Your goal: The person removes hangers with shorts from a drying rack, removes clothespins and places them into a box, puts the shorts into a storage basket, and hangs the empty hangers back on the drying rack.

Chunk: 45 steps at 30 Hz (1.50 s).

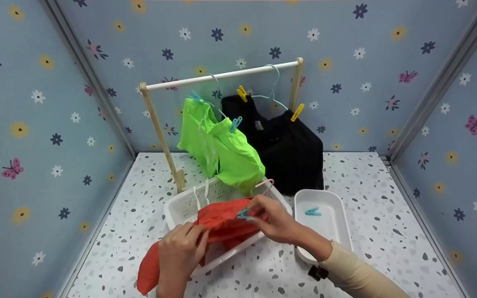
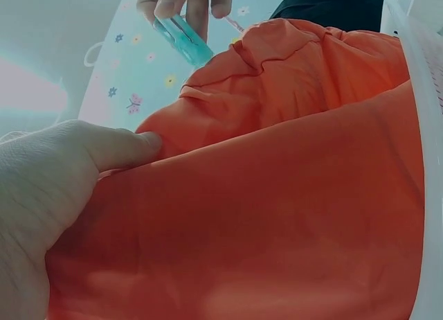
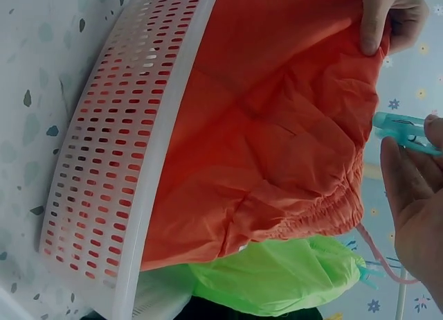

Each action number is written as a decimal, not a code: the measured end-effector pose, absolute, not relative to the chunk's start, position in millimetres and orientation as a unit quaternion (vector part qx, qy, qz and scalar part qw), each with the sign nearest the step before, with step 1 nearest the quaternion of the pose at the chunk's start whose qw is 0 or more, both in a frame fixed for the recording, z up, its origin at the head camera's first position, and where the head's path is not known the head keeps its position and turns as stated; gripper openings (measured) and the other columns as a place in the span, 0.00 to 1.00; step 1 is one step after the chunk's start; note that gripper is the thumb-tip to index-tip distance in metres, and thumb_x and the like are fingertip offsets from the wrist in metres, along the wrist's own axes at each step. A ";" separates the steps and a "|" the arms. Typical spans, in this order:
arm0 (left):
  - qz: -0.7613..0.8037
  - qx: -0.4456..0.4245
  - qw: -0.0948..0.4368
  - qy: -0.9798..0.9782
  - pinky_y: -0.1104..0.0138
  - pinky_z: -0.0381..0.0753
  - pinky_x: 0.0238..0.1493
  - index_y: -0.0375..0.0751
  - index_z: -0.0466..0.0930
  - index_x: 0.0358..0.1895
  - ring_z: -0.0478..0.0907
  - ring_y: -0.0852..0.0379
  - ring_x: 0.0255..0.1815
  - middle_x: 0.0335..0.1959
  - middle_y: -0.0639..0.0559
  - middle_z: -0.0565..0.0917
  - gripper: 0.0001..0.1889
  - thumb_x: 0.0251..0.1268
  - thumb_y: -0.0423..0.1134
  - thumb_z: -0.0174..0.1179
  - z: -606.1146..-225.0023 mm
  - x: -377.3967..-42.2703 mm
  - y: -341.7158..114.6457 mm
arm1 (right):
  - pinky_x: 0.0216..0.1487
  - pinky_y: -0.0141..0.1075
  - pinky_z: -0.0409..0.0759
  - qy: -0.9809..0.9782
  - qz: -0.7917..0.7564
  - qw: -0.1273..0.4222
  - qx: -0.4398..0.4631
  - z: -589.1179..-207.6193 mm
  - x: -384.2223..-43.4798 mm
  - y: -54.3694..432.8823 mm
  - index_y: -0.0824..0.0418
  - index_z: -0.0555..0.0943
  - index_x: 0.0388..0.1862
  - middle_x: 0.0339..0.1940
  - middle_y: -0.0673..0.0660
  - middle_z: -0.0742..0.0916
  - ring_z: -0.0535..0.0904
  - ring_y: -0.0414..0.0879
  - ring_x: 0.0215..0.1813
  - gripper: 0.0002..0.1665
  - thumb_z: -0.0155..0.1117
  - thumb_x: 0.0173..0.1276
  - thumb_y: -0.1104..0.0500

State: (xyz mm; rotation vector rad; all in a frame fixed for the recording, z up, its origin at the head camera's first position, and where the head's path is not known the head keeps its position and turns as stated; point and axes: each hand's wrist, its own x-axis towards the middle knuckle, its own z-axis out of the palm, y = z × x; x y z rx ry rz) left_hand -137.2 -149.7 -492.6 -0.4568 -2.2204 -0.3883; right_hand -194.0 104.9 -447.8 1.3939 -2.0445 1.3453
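Note:
A red-orange garment (image 1: 226, 211) with a gathered elastic waistband lies over the white basket (image 1: 176, 209), its left end hanging past the rim. My left hand (image 1: 180, 248) pinches its upper edge between thumb and fingers. In my right hand (image 1: 275, 219) is a teal clothespin (image 3: 401, 129), gripped between thumb and fingers close to the waistband. The right wrist view shows the clothespin's tip at the cloth edge; whether it bites the cloth I cannot tell. A pink hanger (image 3: 377, 254) shows its hook beyond the waistband, the rest hidden by the garment.
Behind the basket stands a rack (image 1: 222, 75). Bright green shorts (image 1: 222, 145) hang there from teal clothespins, partly over the basket. A black top (image 1: 290, 153) hangs with yellow clothespins. On the right, a white tray (image 1: 325, 229) holds another teal clothespin (image 1: 313, 212).

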 end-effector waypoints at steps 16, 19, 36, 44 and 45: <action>-0.166 -0.158 0.377 -0.898 0.64 0.76 0.19 0.45 0.87 0.29 0.74 0.56 0.19 0.23 0.52 0.82 0.04 0.52 0.40 0.69 -500.9 -137.4 -156.3 | 0.33 0.40 0.82 -0.738 0.460 0.151 0.470 -465.9 -192.8 136.6 0.74 0.73 0.44 0.36 0.65 0.81 0.81 0.56 0.35 0.18 0.64 0.55 0.82; -0.166 -0.157 0.379 -0.897 0.64 0.76 0.19 0.45 0.86 0.28 0.75 0.56 0.19 0.23 0.52 0.82 0.04 0.52 0.40 0.69 -502.1 -137.4 -157.3 | 0.35 0.39 0.82 -0.741 0.458 0.149 0.467 -470.1 -193.4 144.8 0.74 0.74 0.46 0.37 0.65 0.82 0.81 0.57 0.37 0.20 0.64 0.55 0.82; -0.168 -0.176 0.405 -0.881 0.62 0.74 0.17 0.43 0.86 0.28 0.75 0.54 0.17 0.20 0.53 0.78 0.04 0.50 0.39 0.70 -506.3 -143.0 -164.4 | 0.35 0.39 0.82 -0.822 0.449 0.118 0.330 -551.9 -232.6 206.5 0.57 0.77 0.51 0.39 0.50 0.84 0.82 0.43 0.39 0.19 0.69 0.62 0.68; -0.163 -0.182 0.389 -0.888 0.64 0.73 0.16 0.43 0.86 0.27 0.74 0.55 0.17 0.20 0.53 0.79 0.05 0.51 0.39 0.70 -502.6 -148.6 -168.0 | 0.34 0.46 0.82 -0.851 0.436 0.111 0.271 -569.0 -252.3 227.5 0.63 0.78 0.50 0.37 0.55 0.85 0.83 0.46 0.36 0.16 0.69 0.63 0.65; -0.164 -0.182 0.383 -0.891 0.64 0.73 0.17 0.43 0.86 0.28 0.73 0.56 0.17 0.20 0.53 0.79 0.05 0.51 0.39 0.71 -501.6 -149.8 -168.7 | 0.34 0.48 0.82 -0.855 0.435 0.109 0.262 -571.0 -254.9 230.0 0.62 0.79 0.49 0.37 0.55 0.85 0.83 0.46 0.36 0.16 0.69 0.63 0.65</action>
